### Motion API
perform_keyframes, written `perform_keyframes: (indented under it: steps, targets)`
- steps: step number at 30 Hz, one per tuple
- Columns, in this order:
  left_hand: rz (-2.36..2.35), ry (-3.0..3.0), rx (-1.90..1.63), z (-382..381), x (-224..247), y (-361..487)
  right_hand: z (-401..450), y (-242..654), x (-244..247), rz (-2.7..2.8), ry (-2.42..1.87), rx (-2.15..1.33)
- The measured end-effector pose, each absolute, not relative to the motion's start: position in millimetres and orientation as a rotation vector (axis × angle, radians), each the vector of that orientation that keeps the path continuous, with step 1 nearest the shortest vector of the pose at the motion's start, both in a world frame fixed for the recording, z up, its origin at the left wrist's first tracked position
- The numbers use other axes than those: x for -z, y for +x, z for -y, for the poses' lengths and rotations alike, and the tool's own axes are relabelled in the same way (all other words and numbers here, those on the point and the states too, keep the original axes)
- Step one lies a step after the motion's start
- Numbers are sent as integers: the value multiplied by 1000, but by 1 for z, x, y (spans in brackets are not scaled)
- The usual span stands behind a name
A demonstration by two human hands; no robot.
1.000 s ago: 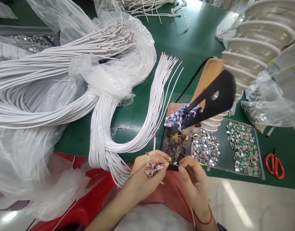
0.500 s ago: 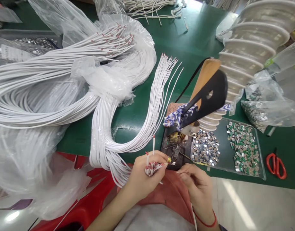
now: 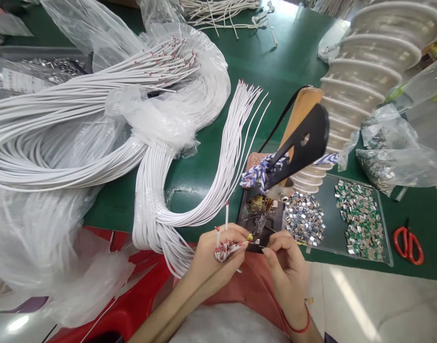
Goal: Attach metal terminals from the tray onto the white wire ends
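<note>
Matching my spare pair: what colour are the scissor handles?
Red scissor handles, in the head view.

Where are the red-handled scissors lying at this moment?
In the head view, the red-handled scissors lie at the far right on the green workbench top, just right of the clear tray of small metal clips.

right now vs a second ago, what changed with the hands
The right hand pulled back down and away from the left hand, then came up again, its fingertips now close to the front edge of the dark work tray. The left hand stayed closed around the short red-tipped white wires. The long white wire bundle stayed as it was, apart from a slight shift of the view.
</note>
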State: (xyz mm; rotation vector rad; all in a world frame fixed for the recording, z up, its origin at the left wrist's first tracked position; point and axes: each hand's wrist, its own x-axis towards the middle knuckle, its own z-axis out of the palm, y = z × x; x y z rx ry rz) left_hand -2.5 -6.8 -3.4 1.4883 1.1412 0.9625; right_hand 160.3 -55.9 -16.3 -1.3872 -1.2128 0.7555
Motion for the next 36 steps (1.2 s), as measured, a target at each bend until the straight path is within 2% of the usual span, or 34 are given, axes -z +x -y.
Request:
perform_keyframes:
  steps: [22, 36]
  targets:
    - [-1130, 1641, -1005, 14, 2, 0, 58, 152, 16, 1293, -1373, -648]
    - [-1150, 1604, -1001, 15, 4, 1, 62, 154, 22, 1287, -1366, -770]
